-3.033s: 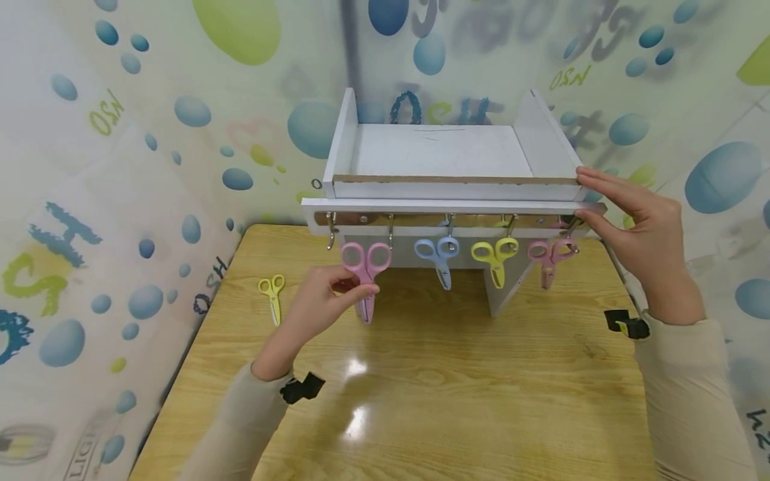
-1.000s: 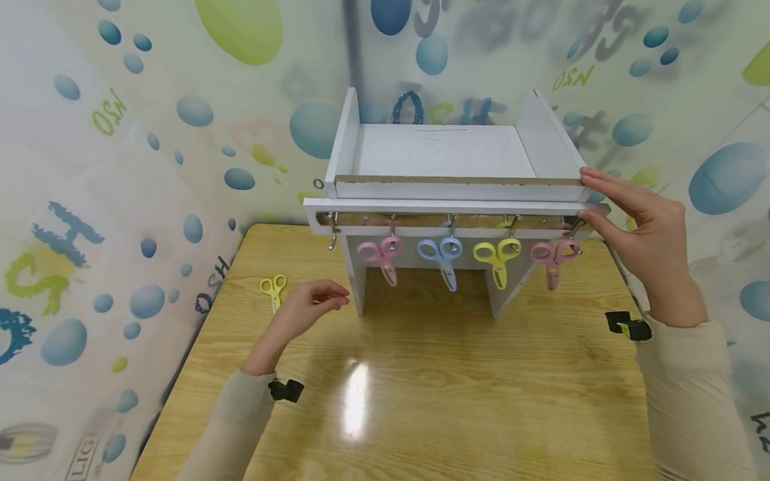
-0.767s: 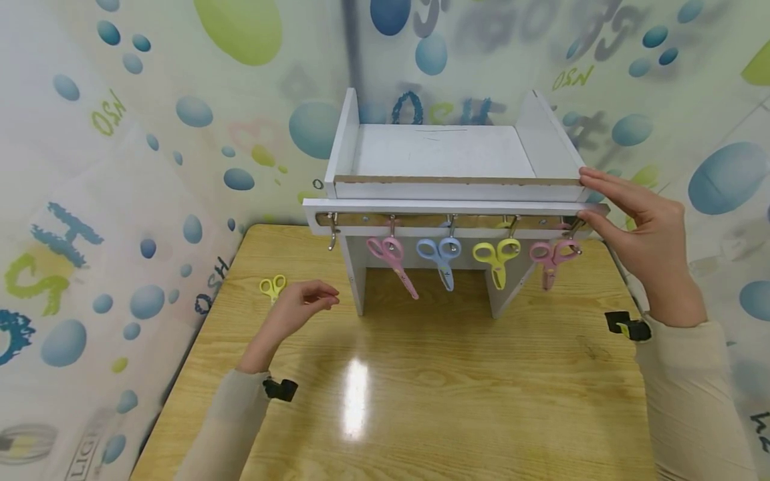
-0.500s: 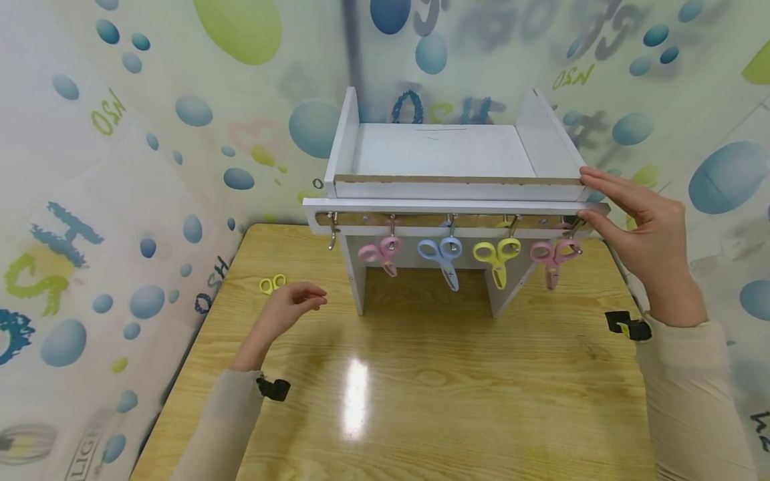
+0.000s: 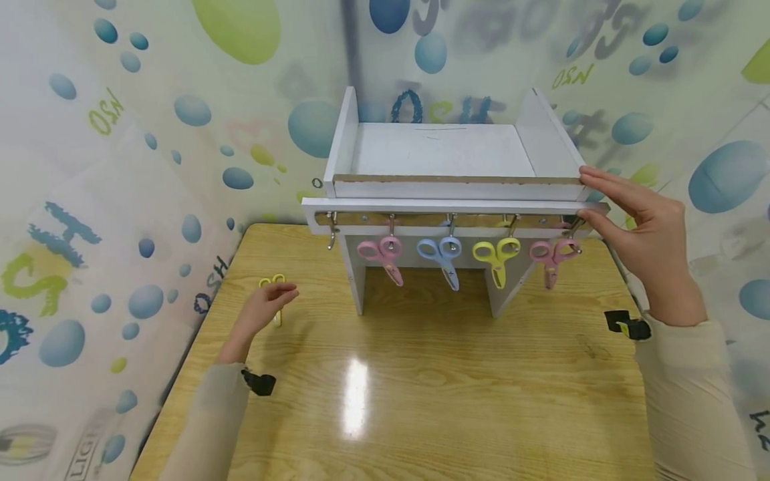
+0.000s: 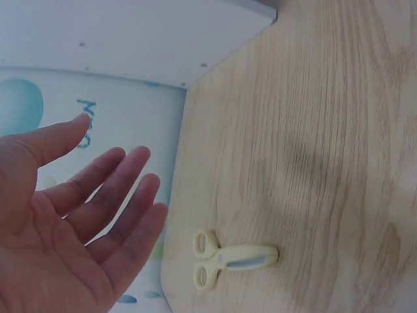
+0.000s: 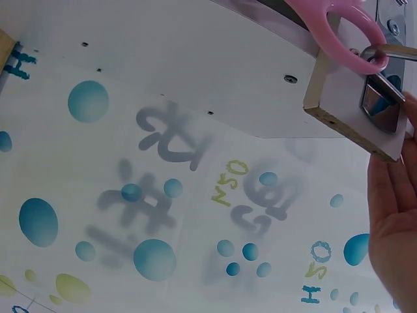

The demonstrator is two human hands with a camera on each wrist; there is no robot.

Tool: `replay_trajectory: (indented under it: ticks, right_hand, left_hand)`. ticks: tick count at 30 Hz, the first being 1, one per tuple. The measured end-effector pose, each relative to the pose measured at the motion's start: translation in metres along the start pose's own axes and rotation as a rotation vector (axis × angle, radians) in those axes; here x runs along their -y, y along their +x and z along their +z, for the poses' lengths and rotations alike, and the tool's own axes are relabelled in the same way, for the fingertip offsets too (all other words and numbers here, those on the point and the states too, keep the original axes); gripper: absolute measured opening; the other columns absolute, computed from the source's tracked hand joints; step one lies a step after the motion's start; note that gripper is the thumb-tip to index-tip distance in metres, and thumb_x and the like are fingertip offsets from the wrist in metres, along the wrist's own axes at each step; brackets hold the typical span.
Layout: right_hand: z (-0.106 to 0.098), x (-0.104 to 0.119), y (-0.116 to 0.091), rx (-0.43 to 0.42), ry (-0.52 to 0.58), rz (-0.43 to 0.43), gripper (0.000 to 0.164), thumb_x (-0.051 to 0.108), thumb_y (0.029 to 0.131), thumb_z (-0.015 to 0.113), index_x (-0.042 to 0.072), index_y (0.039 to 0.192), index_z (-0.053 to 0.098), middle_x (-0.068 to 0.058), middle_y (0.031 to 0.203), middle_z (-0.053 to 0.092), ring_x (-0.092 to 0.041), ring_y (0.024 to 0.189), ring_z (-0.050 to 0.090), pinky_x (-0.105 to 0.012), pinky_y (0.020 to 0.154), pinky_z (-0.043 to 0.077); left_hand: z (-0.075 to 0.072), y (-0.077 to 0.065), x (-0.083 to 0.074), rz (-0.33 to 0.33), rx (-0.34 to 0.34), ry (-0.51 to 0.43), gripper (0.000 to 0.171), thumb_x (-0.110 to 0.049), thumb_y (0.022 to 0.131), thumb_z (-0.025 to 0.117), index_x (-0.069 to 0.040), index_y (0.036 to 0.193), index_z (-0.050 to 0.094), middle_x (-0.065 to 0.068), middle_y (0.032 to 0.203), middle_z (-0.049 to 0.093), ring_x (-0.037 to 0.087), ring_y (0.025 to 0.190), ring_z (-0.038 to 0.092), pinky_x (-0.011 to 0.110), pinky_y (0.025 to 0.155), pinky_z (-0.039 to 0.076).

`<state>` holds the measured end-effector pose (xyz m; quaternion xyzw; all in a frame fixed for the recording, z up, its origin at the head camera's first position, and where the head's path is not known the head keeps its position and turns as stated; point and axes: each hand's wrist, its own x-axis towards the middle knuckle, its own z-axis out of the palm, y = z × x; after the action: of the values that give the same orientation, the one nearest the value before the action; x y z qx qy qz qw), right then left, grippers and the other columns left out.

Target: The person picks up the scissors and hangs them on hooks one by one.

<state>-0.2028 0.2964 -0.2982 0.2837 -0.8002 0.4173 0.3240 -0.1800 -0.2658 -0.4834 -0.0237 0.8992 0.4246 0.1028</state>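
In the head view, my left hand [image 5: 260,311] hovers over yellow scissors [image 6: 229,256] that lie on the table, hiding part of them. Its fingers are relaxed and hold nothing, as the left wrist view shows. My right hand [image 5: 650,234] grips the right end of a white shelf [image 5: 445,190], thumb on the hook board and fingers higher up. From the shelf's hooks hang pink scissors [image 5: 388,259], blue scissors [image 5: 446,259], yellow scissors [image 5: 497,260] and, beside my right thumb, more pink scissors [image 5: 550,263]. The leftmost hook [image 5: 332,235] carries nothing.
The shelf stands on side panels [image 5: 356,280] at the back of a wooden table [image 5: 445,394]. Patterned walls [image 5: 144,200] rise behind it and on the left. A black strap [image 5: 260,382] sits on my left wrist.
My left hand carried pink scissors to the second hook, let go and moved left to the yellow scissors. The hung scissors swung there. My right hand stays on the shelf.
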Motion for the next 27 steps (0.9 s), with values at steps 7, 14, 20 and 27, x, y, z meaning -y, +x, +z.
replay_trajectory:
  ticks: [7, 14, 20, 27]
  right_hand:
    - [-0.002, -0.005, 0.0, 0.015, -0.006, -0.003, 0.043, -0.019, 0.078, 0.073, -0.009, 0.119, 0.069, -0.009, 0.131, 0.068, -0.007, 0.125, 0.063, -0.017, 0.107, 0.047]
    - [0.0, 0.0, 0.0, -0.002, 0.008, 0.007, 0.044, -0.024, 0.075, 0.071, -0.011, 0.118, 0.068, -0.002, 0.13, 0.069, -0.006, 0.123, 0.063, -0.016, 0.106, 0.047]
    - [0.001, 0.007, 0.001, 0.0, 0.009, 0.011, 0.044, -0.025, 0.075, 0.07, -0.012, 0.117, 0.068, -0.001, 0.13, 0.069, -0.004, 0.123, 0.063, -0.015, 0.106, 0.047]
    - [0.0, 0.005, 0.0, -0.002, 0.002, 0.006, 0.044, -0.024, 0.076, 0.07, -0.012, 0.118, 0.068, -0.003, 0.13, 0.069, -0.005, 0.123, 0.063, -0.016, 0.106, 0.047]
  left_hand:
    - [-0.017, 0.008, 0.018, -0.106, 0.036, -0.069, 0.067, -0.044, 0.107, 0.042, 0.008, 0.148, 0.038, 0.033, 0.149, 0.042, 0.046, 0.138, 0.043, 0.056, 0.115, 0.04]
    - [-0.024, 0.013, 0.039, -0.244, 0.036, -0.17, 0.075, -0.049, 0.107, 0.033, 0.012, 0.15, 0.03, 0.035, 0.153, 0.035, 0.047, 0.141, 0.039, 0.053, 0.117, 0.038]
    - [-0.024, 0.013, 0.054, -0.352, -0.003, -0.253, 0.072, -0.044, 0.107, 0.034, 0.016, 0.147, 0.034, 0.033, 0.148, 0.042, 0.036, 0.133, 0.055, 0.043, 0.111, 0.047]
    - [-0.021, 0.015, 0.07, -0.432, -0.091, -0.438, 0.059, -0.03, 0.105, 0.049, 0.015, 0.144, 0.041, 0.017, 0.117, 0.072, 0.0, 0.082, 0.071, 0.028, 0.091, 0.06]
